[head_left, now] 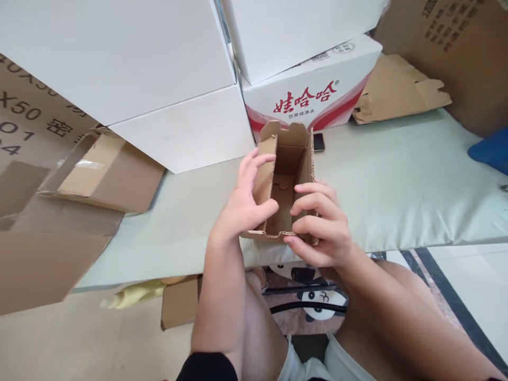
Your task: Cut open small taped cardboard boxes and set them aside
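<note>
An open-topped brown cardboard box (291, 159) stands on the pale green cloth surface, its inside visible from above. Along its left side runs an upright cardboard panel. My left hand (248, 198) is at that left side, thumb and fingers spread across the panel's edge. My right hand (323, 225) grips the right wall near the front corner, with fingertips curled over the rim into the box and the thumb side hidden.
Behind stand white boxes (178, 121) and a white-and-red printed carton (309, 95). A dark phone (318, 142) lies behind the box. Another brown box (115, 172) is at left, flattened cardboard (397, 90) at back right, a blue object (490, 152) at the right edge.
</note>
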The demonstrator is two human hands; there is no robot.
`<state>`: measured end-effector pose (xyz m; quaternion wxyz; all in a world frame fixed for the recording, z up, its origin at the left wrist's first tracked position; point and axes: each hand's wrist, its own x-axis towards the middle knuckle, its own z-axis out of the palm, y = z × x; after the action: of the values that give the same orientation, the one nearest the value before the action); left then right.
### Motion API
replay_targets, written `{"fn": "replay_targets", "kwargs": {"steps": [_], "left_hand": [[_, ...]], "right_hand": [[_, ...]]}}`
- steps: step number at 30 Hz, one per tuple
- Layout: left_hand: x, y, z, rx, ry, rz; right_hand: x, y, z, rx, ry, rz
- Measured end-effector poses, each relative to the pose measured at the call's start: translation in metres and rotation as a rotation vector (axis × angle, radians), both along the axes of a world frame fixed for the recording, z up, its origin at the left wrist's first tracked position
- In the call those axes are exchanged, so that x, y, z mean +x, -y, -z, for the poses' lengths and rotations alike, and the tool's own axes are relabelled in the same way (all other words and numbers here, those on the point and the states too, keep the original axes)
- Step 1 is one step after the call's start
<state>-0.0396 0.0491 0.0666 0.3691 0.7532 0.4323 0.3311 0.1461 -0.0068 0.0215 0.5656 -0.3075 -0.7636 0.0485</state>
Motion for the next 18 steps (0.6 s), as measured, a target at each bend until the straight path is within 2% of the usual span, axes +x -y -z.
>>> {"fn": "replay_targets", "kwargs": {"steps": [4, 6, 14, 16, 18], "left_hand": [[-0.009, 0.001, 0.0, -0.073, 0.368, 0.012], [-0.014, 0.0, -0.001, -0.108, 0.494, -0.047], [-0.021, -0.014, 0.003, -0.215, 0.505, -0.314], [-0.021, -0.014, 0.002, -0.282, 0.547, -0.348], [-0.021, -0.014, 0.001, -0.285, 0.568, -0.357]], "right_hand": [[0.011, 0.0, -0.004, -0.052, -0.008, -0.132], [0.015, 0.001, -0.008, -0.086, -0.001, -0.211], [0.016, 0.017, -0.033, -0.222, 0.158, -0.458], [0.016, 0.019, -0.033, -0.222, 0.173, -0.437], [0.015, 0.019, -0.031, -0.202, 0.164, -0.349]]}}
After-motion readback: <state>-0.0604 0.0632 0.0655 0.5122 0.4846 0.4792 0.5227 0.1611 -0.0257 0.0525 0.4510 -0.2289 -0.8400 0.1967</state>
